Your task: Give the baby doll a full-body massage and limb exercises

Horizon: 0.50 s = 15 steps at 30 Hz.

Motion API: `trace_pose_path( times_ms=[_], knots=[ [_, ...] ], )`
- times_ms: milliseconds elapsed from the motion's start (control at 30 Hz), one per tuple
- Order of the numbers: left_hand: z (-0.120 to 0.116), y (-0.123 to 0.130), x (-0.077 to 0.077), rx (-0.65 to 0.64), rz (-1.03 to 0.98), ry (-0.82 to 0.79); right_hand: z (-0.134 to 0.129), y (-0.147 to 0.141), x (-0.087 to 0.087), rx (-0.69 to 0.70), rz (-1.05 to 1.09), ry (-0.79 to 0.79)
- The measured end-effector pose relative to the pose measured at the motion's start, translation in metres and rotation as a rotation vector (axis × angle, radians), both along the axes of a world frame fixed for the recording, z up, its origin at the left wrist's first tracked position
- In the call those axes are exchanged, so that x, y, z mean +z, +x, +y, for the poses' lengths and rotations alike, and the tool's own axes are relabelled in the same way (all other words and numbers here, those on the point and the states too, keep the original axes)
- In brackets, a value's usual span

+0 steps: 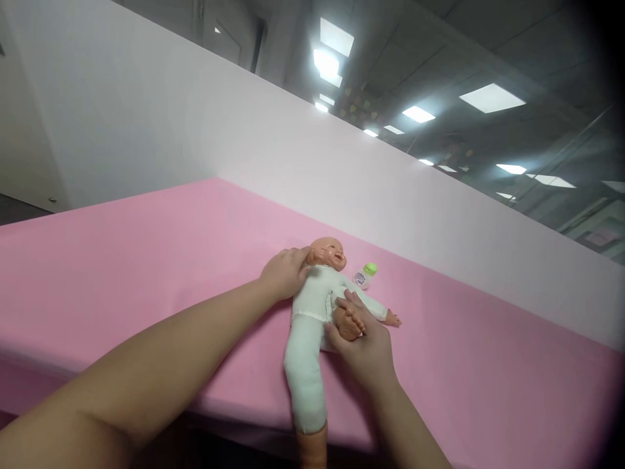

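Observation:
A baby doll (311, 296) with a cloth body in pale mint and a hard plastic head lies on its back on the pink surface. At the doll's shoulder, beside its head, is my left hand (287, 272), its fingers curved against the doll; the doll's arm on that side is hidden. My right hand (368, 345) is closed around one plastic foot of the doll, with the leg bent up over the belly and the sole facing me. The other leg stretches toward me past the front edge.
A small clear bottle (362, 279) with a green cap and a printed label lies beyond the doll's outstretched arm. The padded pink table (195, 241) meets a white partition (234, 137) along its back. Ceiling lights show above the partition.

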<state>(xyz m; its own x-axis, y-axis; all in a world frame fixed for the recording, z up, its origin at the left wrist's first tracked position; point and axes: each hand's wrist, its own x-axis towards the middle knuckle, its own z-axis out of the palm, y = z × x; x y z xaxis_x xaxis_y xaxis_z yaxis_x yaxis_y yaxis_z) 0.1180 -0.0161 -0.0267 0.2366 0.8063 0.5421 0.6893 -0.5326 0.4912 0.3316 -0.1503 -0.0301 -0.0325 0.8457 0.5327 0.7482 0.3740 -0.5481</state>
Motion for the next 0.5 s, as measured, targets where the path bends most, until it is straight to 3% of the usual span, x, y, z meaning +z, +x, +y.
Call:
trace_pose_path(
  times_ms=[267, 367, 500],
  knots=[
    [0.033, -0.031, -0.006, 0.261, -0.700, -0.511, -0.080, 0.018, 0.004, -0.031, -0.103, 0.192],
    [0.038, -0.034, -0.008, 0.248, -0.751, -0.556, -0.112, 0.030, -0.002, 0.019, -0.176, 0.240],
    [0.037, -0.033, -0.008, 0.235, -0.754, -0.575, -0.142, 0.040, -0.032, 0.064, -0.283, 0.282]
  ],
)
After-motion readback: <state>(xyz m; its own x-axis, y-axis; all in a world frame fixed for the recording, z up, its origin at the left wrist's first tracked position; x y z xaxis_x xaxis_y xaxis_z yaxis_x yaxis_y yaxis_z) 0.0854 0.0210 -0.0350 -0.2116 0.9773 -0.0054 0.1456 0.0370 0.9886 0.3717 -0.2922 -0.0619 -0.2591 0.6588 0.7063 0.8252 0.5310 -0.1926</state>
